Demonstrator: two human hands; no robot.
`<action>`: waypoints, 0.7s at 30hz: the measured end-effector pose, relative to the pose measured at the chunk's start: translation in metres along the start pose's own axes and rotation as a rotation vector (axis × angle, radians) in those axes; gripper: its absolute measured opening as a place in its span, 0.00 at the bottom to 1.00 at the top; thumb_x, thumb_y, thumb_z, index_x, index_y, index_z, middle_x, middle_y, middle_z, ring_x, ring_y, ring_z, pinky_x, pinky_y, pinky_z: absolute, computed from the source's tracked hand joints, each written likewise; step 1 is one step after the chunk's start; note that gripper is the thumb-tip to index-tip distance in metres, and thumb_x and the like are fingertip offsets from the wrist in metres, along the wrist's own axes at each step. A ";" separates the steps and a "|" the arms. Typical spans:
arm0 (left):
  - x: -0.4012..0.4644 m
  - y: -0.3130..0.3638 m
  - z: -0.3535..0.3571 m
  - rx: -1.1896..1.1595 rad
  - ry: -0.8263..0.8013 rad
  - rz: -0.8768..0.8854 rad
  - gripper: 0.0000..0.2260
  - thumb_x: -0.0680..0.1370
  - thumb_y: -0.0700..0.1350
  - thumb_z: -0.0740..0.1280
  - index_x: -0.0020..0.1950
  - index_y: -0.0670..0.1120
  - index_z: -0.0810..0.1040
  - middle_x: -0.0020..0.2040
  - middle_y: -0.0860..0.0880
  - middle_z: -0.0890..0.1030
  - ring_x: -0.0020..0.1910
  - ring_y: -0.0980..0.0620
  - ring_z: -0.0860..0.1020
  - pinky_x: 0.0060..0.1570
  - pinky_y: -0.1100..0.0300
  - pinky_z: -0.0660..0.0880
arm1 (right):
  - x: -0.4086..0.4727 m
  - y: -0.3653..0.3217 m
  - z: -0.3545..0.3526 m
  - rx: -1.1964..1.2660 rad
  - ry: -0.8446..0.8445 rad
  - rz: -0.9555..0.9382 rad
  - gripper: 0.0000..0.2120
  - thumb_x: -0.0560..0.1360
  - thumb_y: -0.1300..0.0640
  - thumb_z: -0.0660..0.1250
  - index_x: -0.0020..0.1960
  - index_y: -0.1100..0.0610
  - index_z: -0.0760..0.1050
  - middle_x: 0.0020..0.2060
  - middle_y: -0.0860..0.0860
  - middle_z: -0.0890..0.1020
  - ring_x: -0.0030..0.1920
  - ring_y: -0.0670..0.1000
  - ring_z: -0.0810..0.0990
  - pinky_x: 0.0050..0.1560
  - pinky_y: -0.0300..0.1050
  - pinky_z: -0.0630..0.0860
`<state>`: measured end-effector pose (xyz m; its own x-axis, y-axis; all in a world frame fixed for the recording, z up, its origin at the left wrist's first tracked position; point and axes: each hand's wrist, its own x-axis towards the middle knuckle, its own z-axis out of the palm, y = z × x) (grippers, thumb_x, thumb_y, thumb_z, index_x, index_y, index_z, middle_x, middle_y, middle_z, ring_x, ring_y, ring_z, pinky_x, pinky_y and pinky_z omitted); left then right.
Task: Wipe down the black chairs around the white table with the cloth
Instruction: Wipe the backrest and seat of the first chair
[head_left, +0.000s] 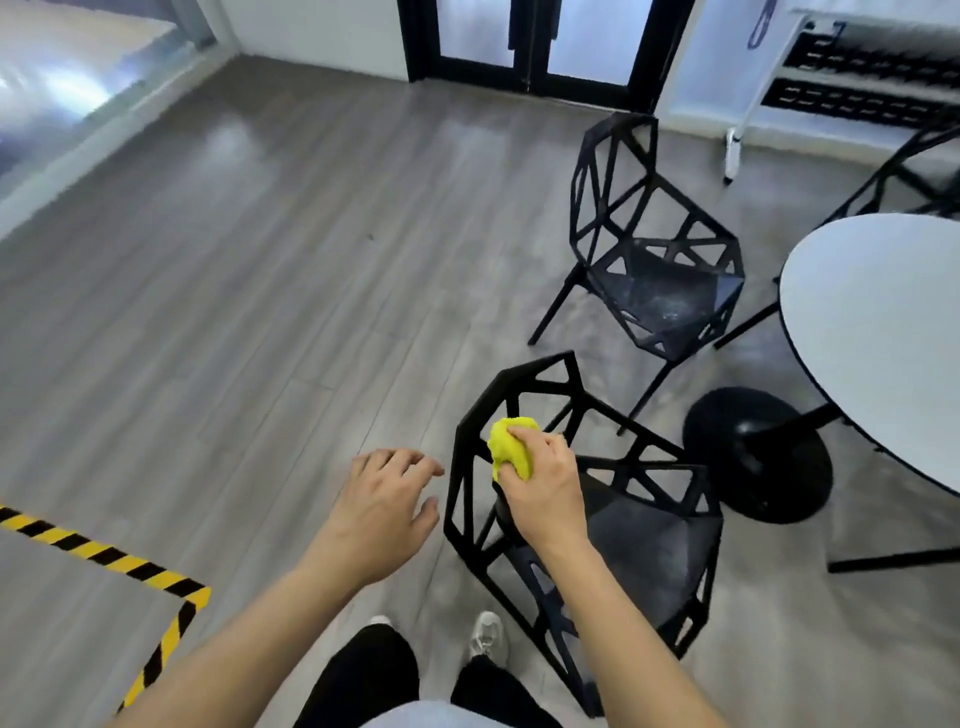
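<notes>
Right hand: fingers curled around a bunched yellow cloth, pressing it on the backrest of the near black chair, at 6 o'clock. Left hand: relaxed, fingers spread, empty, just beside that backrest. Second black chair at 1 o'clock; white table at 3 o'clock.

Yellow-black hazard tape on grey wood floor; black-framed glass doors.
</notes>
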<state>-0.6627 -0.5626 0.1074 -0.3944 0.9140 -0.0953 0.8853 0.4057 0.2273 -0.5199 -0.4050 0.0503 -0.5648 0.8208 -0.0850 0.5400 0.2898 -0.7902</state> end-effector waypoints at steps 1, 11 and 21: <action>0.014 -0.004 0.002 0.014 -0.024 0.040 0.17 0.76 0.55 0.56 0.59 0.53 0.79 0.54 0.54 0.79 0.54 0.48 0.78 0.57 0.50 0.73 | 0.002 0.004 0.001 -0.005 0.013 0.038 0.18 0.75 0.52 0.68 0.64 0.44 0.75 0.53 0.45 0.71 0.54 0.49 0.71 0.55 0.45 0.72; 0.165 -0.044 0.033 0.128 -0.216 0.549 0.12 0.76 0.50 0.62 0.58 0.53 0.77 0.52 0.52 0.78 0.50 0.46 0.77 0.51 0.51 0.73 | 0.007 0.013 0.043 -0.059 0.179 0.432 0.20 0.75 0.51 0.67 0.66 0.44 0.73 0.56 0.49 0.73 0.56 0.53 0.72 0.60 0.49 0.72; 0.260 -0.059 0.064 0.493 -0.381 1.116 0.34 0.62 0.38 0.75 0.68 0.53 0.75 0.67 0.45 0.77 0.66 0.41 0.77 0.56 0.50 0.78 | 0.001 -0.027 0.132 -0.026 0.351 0.762 0.23 0.77 0.50 0.64 0.71 0.43 0.67 0.61 0.47 0.71 0.60 0.53 0.70 0.62 0.46 0.70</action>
<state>-0.8019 -0.3486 0.0075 0.6412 0.6693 -0.3753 0.7189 -0.6950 -0.0111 -0.6172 -0.4769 -0.0085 0.1848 0.9010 -0.3925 0.7116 -0.3981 -0.5789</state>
